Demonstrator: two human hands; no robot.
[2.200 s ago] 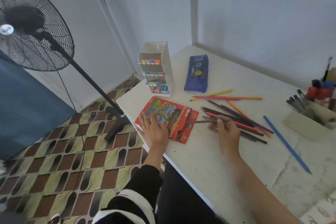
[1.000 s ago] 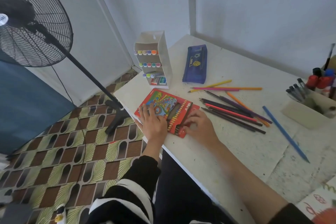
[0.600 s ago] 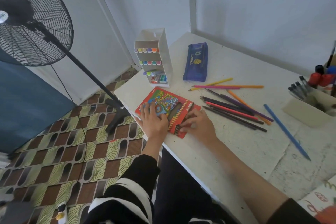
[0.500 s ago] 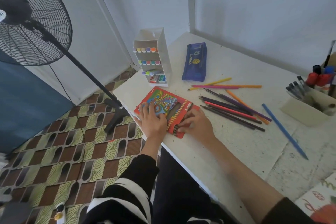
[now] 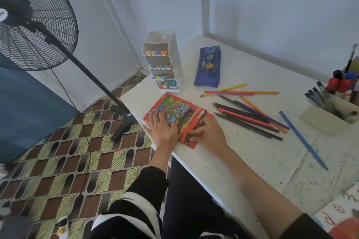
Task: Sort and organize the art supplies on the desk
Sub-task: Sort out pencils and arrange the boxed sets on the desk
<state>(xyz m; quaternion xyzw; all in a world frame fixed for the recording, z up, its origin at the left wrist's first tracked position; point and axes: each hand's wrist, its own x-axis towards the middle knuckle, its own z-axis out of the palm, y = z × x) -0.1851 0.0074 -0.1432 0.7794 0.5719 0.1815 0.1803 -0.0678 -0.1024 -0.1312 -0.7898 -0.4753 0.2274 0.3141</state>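
Note:
A red pencil box (image 5: 175, 109) with a colourful cover lies at the desk's near left corner. My left hand (image 5: 162, 129) lies flat on its left half, fingers straight. My right hand (image 5: 208, 135) rests at the box's open right end, its fingers bent against the pencils inside; whether it pinches one is hidden. Several loose coloured pencils (image 5: 250, 117) lie to the right of the box. A long blue pencil (image 5: 303, 139) lies apart, farther right.
A white marker rack (image 5: 175, 60) stands behind the box, a blue pencil case (image 5: 208, 67) beside it. A beige pen holder (image 5: 328, 118) with pens sits at the right edge. A standing fan (image 5: 35, 25) is on the floor to the left.
My right hand brought a pencil from the loose pile to the box's open end and has stayed there since. My left hand kept pressing on the box.

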